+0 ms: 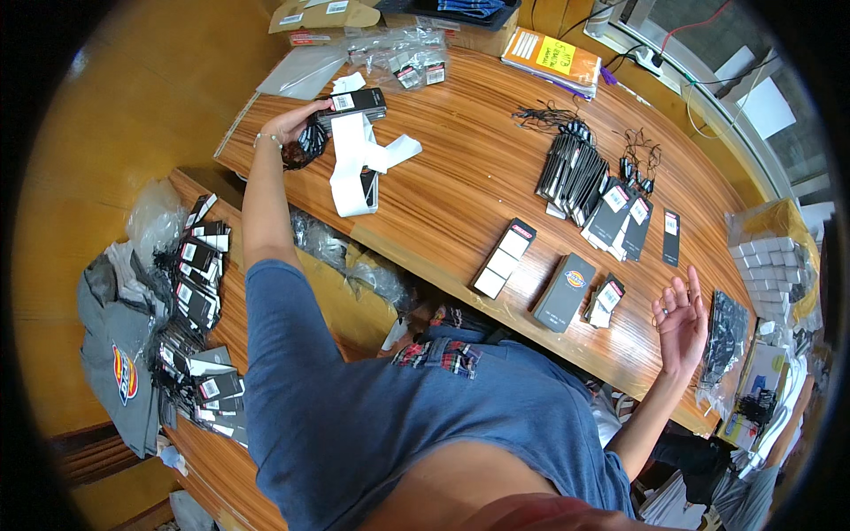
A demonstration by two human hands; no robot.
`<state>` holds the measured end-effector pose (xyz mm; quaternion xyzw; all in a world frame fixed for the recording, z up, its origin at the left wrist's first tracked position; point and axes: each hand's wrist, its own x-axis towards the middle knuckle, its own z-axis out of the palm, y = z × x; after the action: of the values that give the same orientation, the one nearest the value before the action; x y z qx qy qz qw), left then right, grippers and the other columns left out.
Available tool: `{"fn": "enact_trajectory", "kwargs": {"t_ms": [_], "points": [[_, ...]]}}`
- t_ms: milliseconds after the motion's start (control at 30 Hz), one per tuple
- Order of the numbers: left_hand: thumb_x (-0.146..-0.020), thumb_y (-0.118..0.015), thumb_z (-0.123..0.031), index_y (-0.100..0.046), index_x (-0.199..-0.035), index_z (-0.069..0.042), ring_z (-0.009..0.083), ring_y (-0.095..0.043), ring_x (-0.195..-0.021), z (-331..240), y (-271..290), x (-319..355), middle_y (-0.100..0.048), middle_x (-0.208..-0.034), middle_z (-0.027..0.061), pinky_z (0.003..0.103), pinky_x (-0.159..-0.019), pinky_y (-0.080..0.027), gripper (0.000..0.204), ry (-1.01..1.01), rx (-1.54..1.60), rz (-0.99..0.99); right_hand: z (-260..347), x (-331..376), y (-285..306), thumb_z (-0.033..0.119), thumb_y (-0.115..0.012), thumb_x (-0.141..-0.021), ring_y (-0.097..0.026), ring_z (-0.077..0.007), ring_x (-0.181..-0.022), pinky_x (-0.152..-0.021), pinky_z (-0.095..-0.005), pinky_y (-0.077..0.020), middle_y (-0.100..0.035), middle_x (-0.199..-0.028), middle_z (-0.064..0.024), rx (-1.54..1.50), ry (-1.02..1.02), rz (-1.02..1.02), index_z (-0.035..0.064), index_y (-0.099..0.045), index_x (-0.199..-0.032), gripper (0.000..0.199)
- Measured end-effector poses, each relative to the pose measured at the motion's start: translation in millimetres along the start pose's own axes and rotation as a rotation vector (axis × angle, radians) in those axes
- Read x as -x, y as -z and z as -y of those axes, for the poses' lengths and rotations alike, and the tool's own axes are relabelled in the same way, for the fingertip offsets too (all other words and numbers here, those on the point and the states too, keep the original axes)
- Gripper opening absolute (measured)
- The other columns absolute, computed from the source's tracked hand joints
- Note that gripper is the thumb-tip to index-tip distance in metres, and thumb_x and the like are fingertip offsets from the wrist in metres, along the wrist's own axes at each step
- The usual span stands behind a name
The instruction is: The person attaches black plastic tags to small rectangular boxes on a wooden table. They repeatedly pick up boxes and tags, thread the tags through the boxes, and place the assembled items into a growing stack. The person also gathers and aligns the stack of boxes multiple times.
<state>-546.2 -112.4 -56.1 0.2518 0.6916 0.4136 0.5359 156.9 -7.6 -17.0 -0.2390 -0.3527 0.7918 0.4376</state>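
At the far left of the table, my left hand point(294, 122) is closed on the end of a stack of black hang tags point(367, 103). A white barcode sticker shows on the top tag, and dark strings point(307, 148) bunch below my wrist. A looped strip of white label backing point(350, 181) lies just in front of the stack. My right hand point(682, 326) is raised palm up near the table's right front edge, fingers apart and holding nothing. Nearest to it is a small pile of stickered tags point(604, 301). Left of that are a stack of black cards point(564, 293) and a tag stack with white labels point(504, 258).
Strung black tags point(571, 177) fan out at the back right, beside stickered tags point(620, 212) and a single tag point(671, 237). Notebooks point(551, 64) and plastic bags point(398, 53) line the far edge. More tags point(199, 283) and a grey bag point(119, 354) sit on the left side surface.
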Motion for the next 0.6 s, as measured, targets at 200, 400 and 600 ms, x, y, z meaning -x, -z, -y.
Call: {"fn": "enact_trajectory", "kwargs": {"t_ms": [200, 400, 600], "points": [[-0.071, -0.053, -0.065, -0.042, -0.125, 0.001, 0.0265, -0.043, -0.115, -36.3, -19.2, 2.6, -0.046, -0.124, 0.0161, 0.032, -0.095, -0.034, 0.086, 0.017, -0.707, -0.140, -8.6, -0.4, -6.1, 0.022, -0.047, -0.088, -0.056, -0.0248, -0.100, -0.083, -0.0377, -0.0479, -0.053, -0.114, -0.0157, 0.031, -0.009, -0.040, 0.0040, -0.023, -0.136, 0.056], [-0.075, -0.056, -0.056, -0.049, -0.118, 0.001, 0.0330, -0.044, -0.114, -31.6, 1.2, 0.0, -0.047, -0.120, 0.0251, 0.040, -0.094, -0.034, 0.072, -0.493, -0.846, -0.612, -4.8, -6.1, -3.6, 0.023, -0.047, -0.088, -0.056, -0.0239, -0.099, -0.083, -0.0365, -0.0479, -0.053, -0.113, -0.0158, 0.071, 0.012, -0.066, 0.0043, -0.023, -0.136, 0.056], [-0.079, -0.059, -0.042, -0.048, -0.118, 0.000, 0.0276, -0.045, -0.115, -60.9, -143.9, 120.2, -0.050, -0.119, 0.0179, 0.037, -0.096, -0.034, 0.058, -0.896, -0.430, -0.456, 3.1, -5.4, -2.7, 0.023, -0.048, -0.088, -0.057, -0.0206, -0.095, -0.082, -0.0315, -0.0457, -0.055, -0.111, -0.0136, 0.410, 0.102, -0.254, 0.0037, -0.028, -0.133, 0.053]]}}
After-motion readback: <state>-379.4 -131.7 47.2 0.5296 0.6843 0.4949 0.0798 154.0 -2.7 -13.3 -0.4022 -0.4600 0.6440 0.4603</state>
